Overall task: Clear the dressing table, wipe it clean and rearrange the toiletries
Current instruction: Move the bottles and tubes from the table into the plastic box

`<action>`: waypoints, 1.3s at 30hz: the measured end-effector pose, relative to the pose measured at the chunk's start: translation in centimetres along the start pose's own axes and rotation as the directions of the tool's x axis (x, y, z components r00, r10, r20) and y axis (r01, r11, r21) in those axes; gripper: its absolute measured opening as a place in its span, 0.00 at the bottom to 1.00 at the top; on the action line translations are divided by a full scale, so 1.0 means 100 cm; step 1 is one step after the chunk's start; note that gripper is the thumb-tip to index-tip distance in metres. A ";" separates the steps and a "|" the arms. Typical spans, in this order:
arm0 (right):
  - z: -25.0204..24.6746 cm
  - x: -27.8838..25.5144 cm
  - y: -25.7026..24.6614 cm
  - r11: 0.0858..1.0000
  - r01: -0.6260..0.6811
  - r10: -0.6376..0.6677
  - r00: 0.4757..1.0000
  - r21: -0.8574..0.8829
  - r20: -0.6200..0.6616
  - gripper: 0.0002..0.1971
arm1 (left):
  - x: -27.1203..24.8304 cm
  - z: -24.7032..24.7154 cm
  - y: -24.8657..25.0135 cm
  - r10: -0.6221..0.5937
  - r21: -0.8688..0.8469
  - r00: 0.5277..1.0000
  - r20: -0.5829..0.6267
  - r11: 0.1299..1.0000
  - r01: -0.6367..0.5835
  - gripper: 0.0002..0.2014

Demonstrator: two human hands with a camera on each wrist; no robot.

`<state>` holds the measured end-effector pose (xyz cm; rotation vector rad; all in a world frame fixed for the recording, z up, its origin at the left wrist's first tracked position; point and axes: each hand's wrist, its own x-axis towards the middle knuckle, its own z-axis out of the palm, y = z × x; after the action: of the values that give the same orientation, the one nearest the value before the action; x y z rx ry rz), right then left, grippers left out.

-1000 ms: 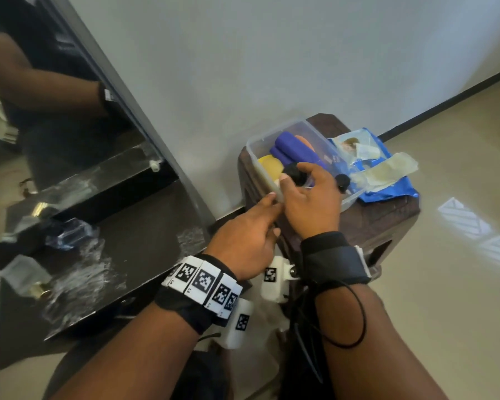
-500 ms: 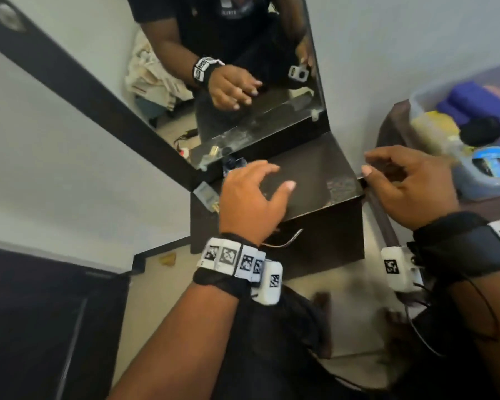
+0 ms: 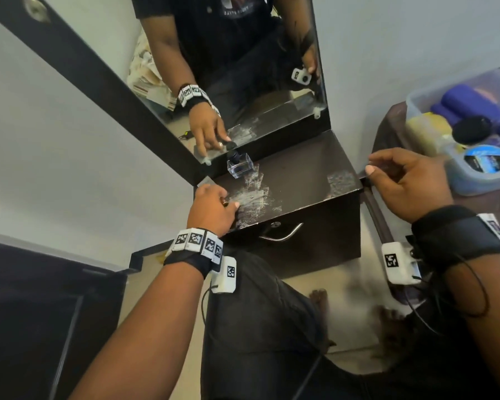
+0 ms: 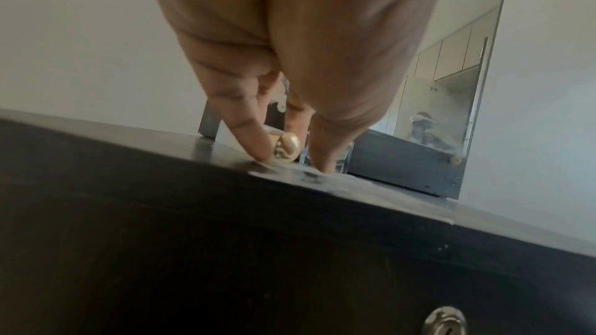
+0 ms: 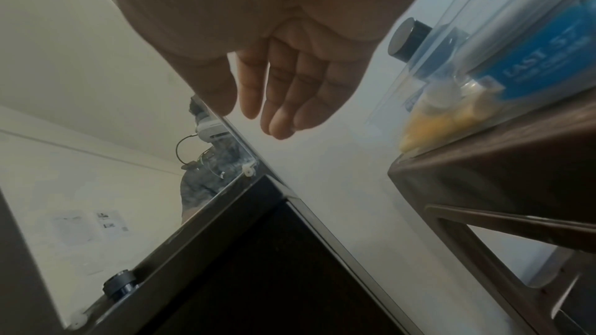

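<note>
A pale wall backs the dark dressing table [image 3: 300,180], whose mirror [image 3: 243,82] rises from its rear edge. On the top, at the front left corner, my left hand [image 3: 211,210] closes thumb and fingers on a small bottle with a gold cap [image 4: 286,148]; the cap shows between my fingertips [image 4: 255,147], which touch the surface just inside the front edge. The bottle's body is hidden under my hand. Behind it, close to the mirror's foot, stands a clear square perfume bottle [image 3: 239,166] with a black cap, apart from my hand. Scuffed whitish patches [image 3: 253,197] run from that bottle toward the front edge, and another sits at the right front corner. The middle and right of the top lie bare and dark. My right hand [image 3: 410,183] hangs in the air just past the table's right edge, fingers loosely bent and holding nothing. Beyond it, a brown stool [image 5: 500,167] carries a clear plastic tub [image 3: 433,93] of toiletries, with a narrow gap of floor between stool and table. A drawer handle [image 3: 283,233] sits below the front edge.
</note>
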<state>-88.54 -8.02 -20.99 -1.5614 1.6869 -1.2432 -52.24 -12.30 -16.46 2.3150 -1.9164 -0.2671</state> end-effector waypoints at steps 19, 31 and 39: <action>-0.004 0.013 0.020 0.979 -0.126 0.126 0.992 0.160 0.013 0.12 | 0.027 -0.020 -0.002 -0.097 -0.091 0.994 0.048 0.991 0.101 0.24; -0.019 0.000 -0.014 0.961 0.127 -0.213 0.908 0.246 0.361 0.27 | -0.061 -0.024 0.159 0.523 -0.433 0.850 0.066 0.782 -0.447 0.15; -0.047 0.017 0.013 0.975 -0.028 0.070 0.980 0.219 -0.185 0.17 | -0.043 0.003 0.279 0.588 -0.724 0.808 0.040 0.574 -0.382 0.17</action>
<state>-93.47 -8.53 -19.70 -1.2990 1.6316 -1.5363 -79.88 -13.28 -10.76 1.2385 -2.0003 -1.0788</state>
